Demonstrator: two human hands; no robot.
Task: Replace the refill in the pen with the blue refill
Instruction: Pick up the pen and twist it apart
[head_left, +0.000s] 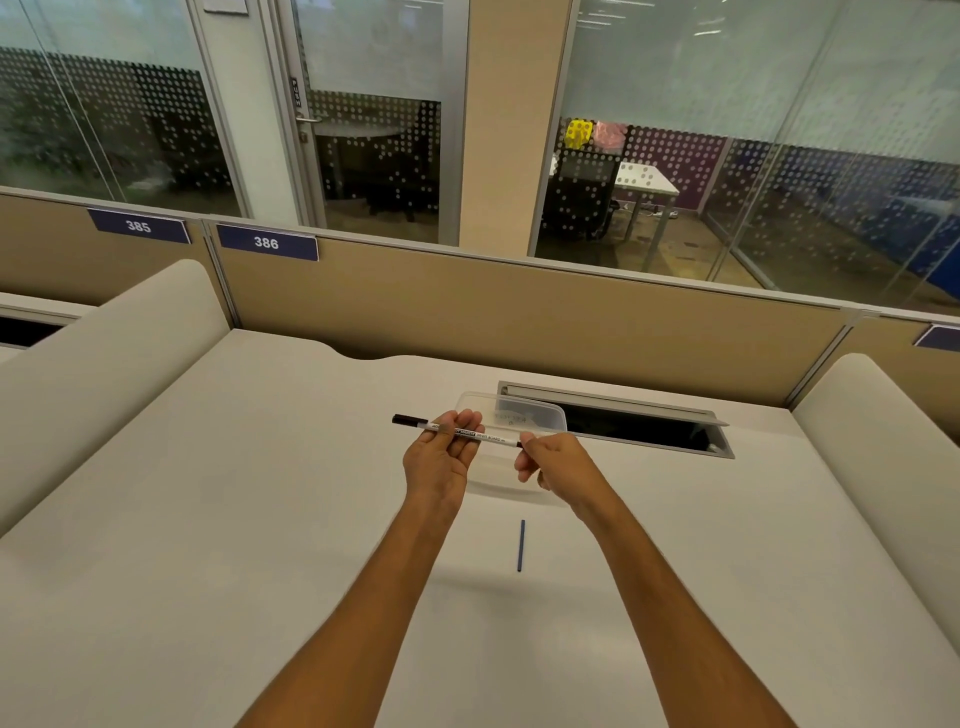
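Pen (457, 432) first: it is a slim, light, rigid marker with a white printed barrel and a dark cap at its left end, held level in the air above the surface (260, 519), just in front of a clear plastic container (524, 415). Smooth plastic like this is likely a little slippery, so a firm pinch on the barrel should serve better than a loose cradle. The left hand (439, 460) has its fingers (460, 418) curled up around the middle of the barrel, closed on it from below. The right hand (553, 462) pinches the pen's right tip between thumb and fingertips, the other fingers folded; I judge this to be the end that comes off or pulls out, though whether it is a plug or the nib is too small to tell.

Blue refill (521, 545) lies alone on the surface, near the person and between the 2 forearms, well apart from both hands. It is a thin straight stick, surely very light and apt to roll or bend, best picked up by a fingertip pinch near its middle.
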